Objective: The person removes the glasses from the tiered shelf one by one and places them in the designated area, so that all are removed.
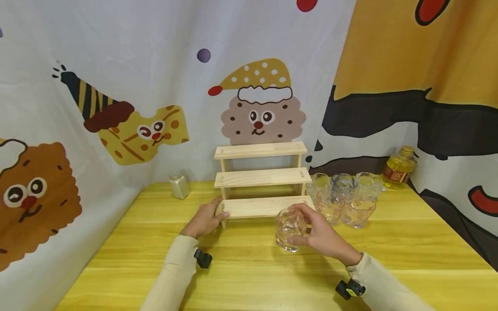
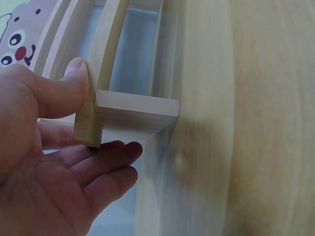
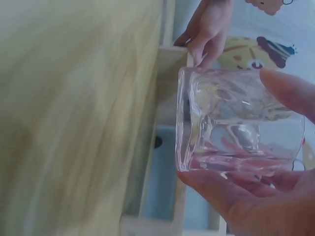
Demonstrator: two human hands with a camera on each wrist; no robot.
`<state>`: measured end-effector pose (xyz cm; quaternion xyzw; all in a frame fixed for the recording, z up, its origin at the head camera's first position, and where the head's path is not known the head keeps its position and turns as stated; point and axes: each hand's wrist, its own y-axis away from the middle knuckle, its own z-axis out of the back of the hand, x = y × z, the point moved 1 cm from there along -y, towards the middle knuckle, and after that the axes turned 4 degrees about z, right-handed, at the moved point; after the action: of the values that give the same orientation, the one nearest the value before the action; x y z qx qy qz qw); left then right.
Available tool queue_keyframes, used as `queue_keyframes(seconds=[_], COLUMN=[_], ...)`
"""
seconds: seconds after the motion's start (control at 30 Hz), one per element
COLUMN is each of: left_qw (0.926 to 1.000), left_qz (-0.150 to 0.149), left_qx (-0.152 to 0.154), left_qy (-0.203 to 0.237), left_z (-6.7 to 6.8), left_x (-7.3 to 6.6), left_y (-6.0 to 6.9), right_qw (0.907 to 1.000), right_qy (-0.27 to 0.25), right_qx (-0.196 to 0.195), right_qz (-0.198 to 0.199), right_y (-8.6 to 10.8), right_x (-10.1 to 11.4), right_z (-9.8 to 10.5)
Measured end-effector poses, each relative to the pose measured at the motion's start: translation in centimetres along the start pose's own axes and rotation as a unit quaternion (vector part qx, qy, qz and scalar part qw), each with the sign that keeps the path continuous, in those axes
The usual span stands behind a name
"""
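Observation:
A three-tier wooden stand [image 1: 263,178] rises in the middle of the table against the curtain. My left hand [image 1: 205,219] grips the left end of its lowest shelf, thumb on top; in the left wrist view the fingers [image 2: 110,164] lie below the board's end. My right hand [image 1: 324,235] holds a clear, wavy-sided drinking glass [image 1: 289,229] upright, in front of the lowest shelf's right part. In the right wrist view the glass [image 3: 236,118] sits between thumb and fingers and looks see-through, with nothing inside.
Several similar glasses [image 1: 358,211] stand close together right of the stand, one of them bluish [image 1: 344,183]. Behind them at the back right is a bottle of yellow oil [image 1: 399,167]. A small pale container [image 1: 179,186] stands at the back left. A printed curtain [image 1: 175,77] borders the table [image 1: 249,276].

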<state>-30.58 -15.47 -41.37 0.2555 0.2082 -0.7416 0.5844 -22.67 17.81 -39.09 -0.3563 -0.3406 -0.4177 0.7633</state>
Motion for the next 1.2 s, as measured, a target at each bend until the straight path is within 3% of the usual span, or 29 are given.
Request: queue_keyframes(seconds=[0.33,0.53,0.67,1.0,1.2], left_qw=[0.9999,0.9999,0.9998,0.9997,0.9996], left_qz=[-0.009,-0.001,-0.011,-0.004,-0.013], left_qx=[0.000,-0.005,-0.004,0.005,-0.006], left_qy=[-0.010,-0.010,-0.014,-0.022,-0.025], left_z=[0.1,0.3,0.3,0.1,0.1], left_x=[-0.1,-0.1,-0.1,0.0,0.0], left_y=[-0.2,-0.1,-0.1,0.0,-0.4], right_qw=[0.9989,0.9980,0.9984,0.9935,0.9934], right_qy=[-0.026,-0.050,-0.036,-0.060,-0.031], right_qx=[0.033,0.034,0.035,0.035,0.025], right_qz=[-0.018,-0.022,-0.025,-0.090,-0.107], right_y=[4.3,6.1,7.4,9.9,10.5], right_x=[-2.6,-3.3,-4.0,-7.2,-9.0], right_z=[4.3,7.1,9.1,14.1,16.6])
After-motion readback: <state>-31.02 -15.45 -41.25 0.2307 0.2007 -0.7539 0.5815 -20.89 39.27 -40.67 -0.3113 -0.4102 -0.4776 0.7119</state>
